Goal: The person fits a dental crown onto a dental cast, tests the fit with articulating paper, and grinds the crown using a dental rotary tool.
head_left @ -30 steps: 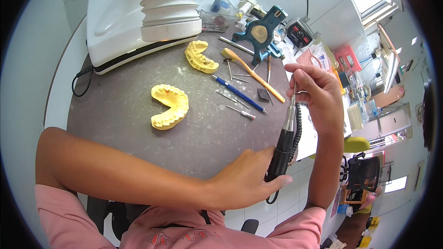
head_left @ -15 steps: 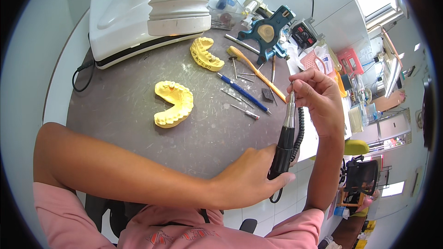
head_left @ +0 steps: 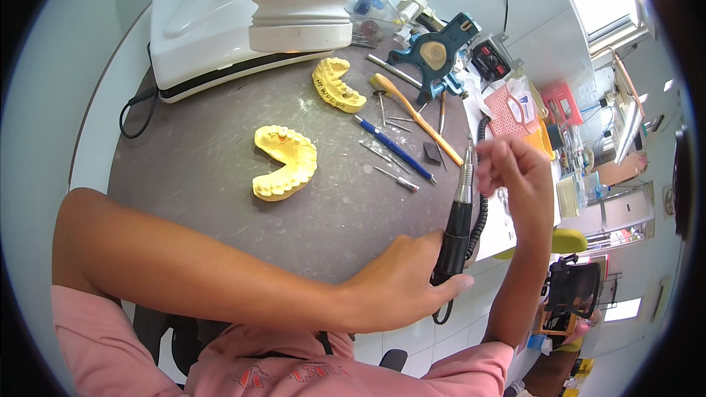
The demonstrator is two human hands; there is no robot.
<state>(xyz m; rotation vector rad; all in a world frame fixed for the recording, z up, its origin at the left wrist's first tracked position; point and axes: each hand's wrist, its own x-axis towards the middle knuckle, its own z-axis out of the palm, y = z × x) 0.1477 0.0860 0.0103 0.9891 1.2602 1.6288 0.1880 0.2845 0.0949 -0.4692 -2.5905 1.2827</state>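
Observation:
In my left hand (head_left: pixel 393 279) is a black and silver rotary handpiece (head_left: pixel 457 228) with a coiled cord, held upright, a thin metal tip at its top. My right hand (head_left: pixel 511 169) is just right of that tip, fingers loosely bent and apart, apparently empty. Left of them on the grey worktop (head_left: pixel 184 184) lies a yellow dental cast (head_left: pixel 294 169). A second yellow cast (head_left: pixel 340 88) sits farther back. Nearby lie a blue pen-shaped instrument (head_left: pixel 397 148), an orange-handled brush (head_left: pixel 421 120), several thin metal tools (head_left: pixel 397 180) and a small dark block (head_left: pixel 432 152).
A white machine (head_left: pixel 198 37) with a ribbed hose (head_left: pixel 298 7) stands at the back left. A teal metal articulator (head_left: pixel 434 55), a control box (head_left: pixel 491 59) and a pink basket (head_left: pixel 507 114) fill the back right. A black chair (head_left: pixel 573 283) is beyond the desk.
My right fingers have come away from the handpiece's tip and loosened, shifting slightly right and down. My left hand still holds the handpiece. The view has shifted slightly.

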